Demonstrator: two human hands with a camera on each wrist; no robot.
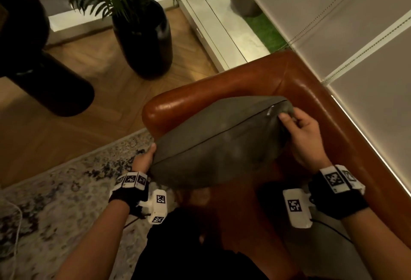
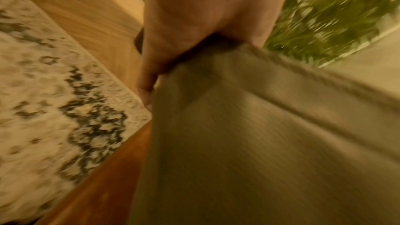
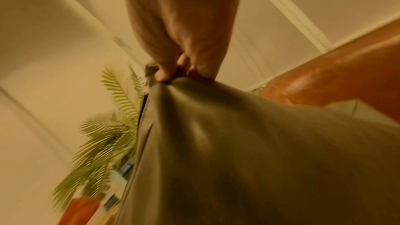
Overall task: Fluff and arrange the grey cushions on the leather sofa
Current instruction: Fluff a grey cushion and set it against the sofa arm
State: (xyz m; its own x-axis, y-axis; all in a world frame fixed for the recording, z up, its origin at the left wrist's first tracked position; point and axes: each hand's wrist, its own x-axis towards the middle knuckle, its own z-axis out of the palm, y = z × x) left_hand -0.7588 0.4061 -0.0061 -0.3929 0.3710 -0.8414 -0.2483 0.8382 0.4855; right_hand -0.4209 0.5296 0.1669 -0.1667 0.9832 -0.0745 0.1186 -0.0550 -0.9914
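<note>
A grey cushion (image 1: 213,142) with a dark piped seam and a zip is held up over the corner seat of the brown leather sofa (image 1: 222,84). My left hand (image 1: 144,157) grips its near left corner, the fingers hidden under the fabric. My right hand (image 1: 298,128) pinches the far right corner beside the zip pull. In the left wrist view the cushion (image 2: 249,143) fills the frame below my left hand (image 2: 151,81), blurred. The right wrist view shows my right hand (image 3: 173,73) bunching the cushion (image 3: 249,151) corner. A second grey cushion (image 3: 355,110) peeks out by the sofa (image 3: 335,81) back.
A potted palm in a black vase (image 1: 144,35) stands on the wooden floor past the sofa arm. A dark rounded piece of furniture (image 1: 33,68) is at the left. A patterned rug (image 1: 55,190) lies beside the sofa. White blinds (image 1: 355,35) hang behind the backrest.
</note>
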